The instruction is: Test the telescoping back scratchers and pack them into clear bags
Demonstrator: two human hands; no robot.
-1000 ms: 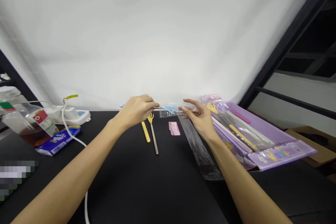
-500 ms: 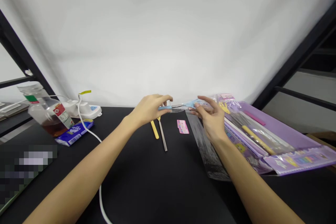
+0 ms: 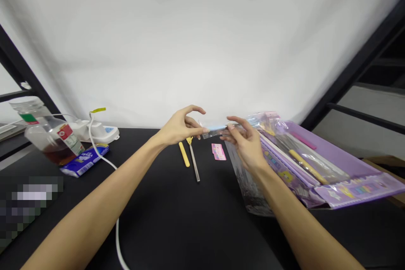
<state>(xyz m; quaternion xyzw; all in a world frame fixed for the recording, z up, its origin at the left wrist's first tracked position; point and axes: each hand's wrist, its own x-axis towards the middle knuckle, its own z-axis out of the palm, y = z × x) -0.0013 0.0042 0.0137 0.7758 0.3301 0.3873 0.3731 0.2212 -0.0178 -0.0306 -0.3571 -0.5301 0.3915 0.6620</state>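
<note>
A slim blue-handled metal rod (image 3: 217,128) lies in a clear plastic sleeve (image 3: 207,135), held level above the far part of the table. My left hand (image 3: 179,127) pinches the left end of the sleeve between thumb and a finger, its forefinger raised. Around the middle, my right hand (image 3: 247,141) grips the sleeved rod with thumb and fingers, hiding part of it. Below my left hand are a yellow stick (image 3: 184,155) and a metal rod with a yellow head (image 3: 195,162). A pink card (image 3: 218,152) rests between the hands, nearer to me.
At right stands a purple display box (image 3: 341,156) with several wrapped sticks; a clear plastic sheet (image 3: 249,185) lies beside it. On the left are a bottle of brown liquid (image 3: 52,135), a blue packet (image 3: 82,162), a power strip (image 3: 107,135) and a white cable (image 3: 118,240).
My left hand has gone from holding the blue handle to pinching the sleeve's end. The handle now shows inside the sleeve, and my right hand is closer to the left. The view has shifted slightly.
</note>
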